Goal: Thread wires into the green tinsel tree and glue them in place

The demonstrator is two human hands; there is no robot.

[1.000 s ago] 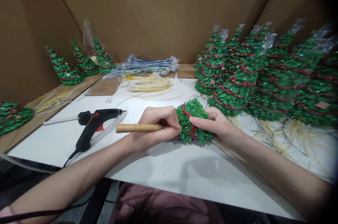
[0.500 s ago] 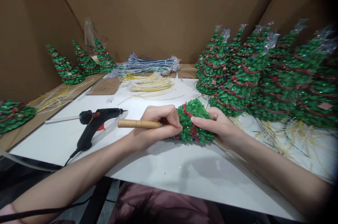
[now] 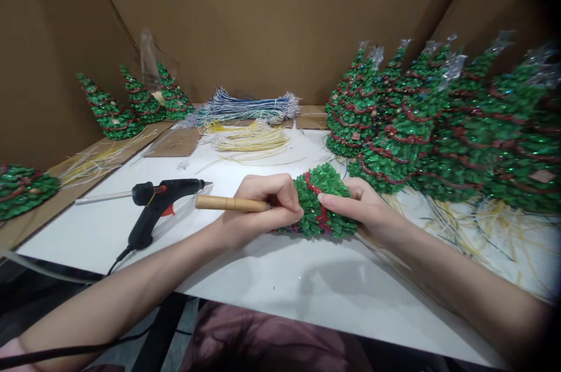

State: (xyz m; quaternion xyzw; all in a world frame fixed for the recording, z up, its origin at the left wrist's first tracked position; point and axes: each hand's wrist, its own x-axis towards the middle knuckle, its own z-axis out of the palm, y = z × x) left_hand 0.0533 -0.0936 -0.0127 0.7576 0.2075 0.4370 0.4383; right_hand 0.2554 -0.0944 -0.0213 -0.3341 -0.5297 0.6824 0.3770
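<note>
A small green Christmas tree (image 3: 331,182) with a red garland lies tilted just above the white tabletop. My right hand (image 3: 366,205) is closed around its right side, thumb pressed on the front near the garland. My left hand (image 3: 267,202) is closed and holds a tool with a light wooden handle (image 3: 228,204), whose end points left. The tool's working tip is hidden by the fingers and the tree. The fingertips of that hand touch the tree's left side.
A black hot glue gun (image 3: 151,208) with a glue stick lies at left. Several decorated trees (image 3: 407,121) crowd the right, above loose wire strands (image 3: 473,232). Bundles of blue wires (image 3: 249,108) and yellow wires (image 3: 249,139) lie at the back. More trees (image 3: 109,106) stand back left.
Almost nothing differs. Both hands keep their hold, and the tree and right hand sit very slightly farther right.
</note>
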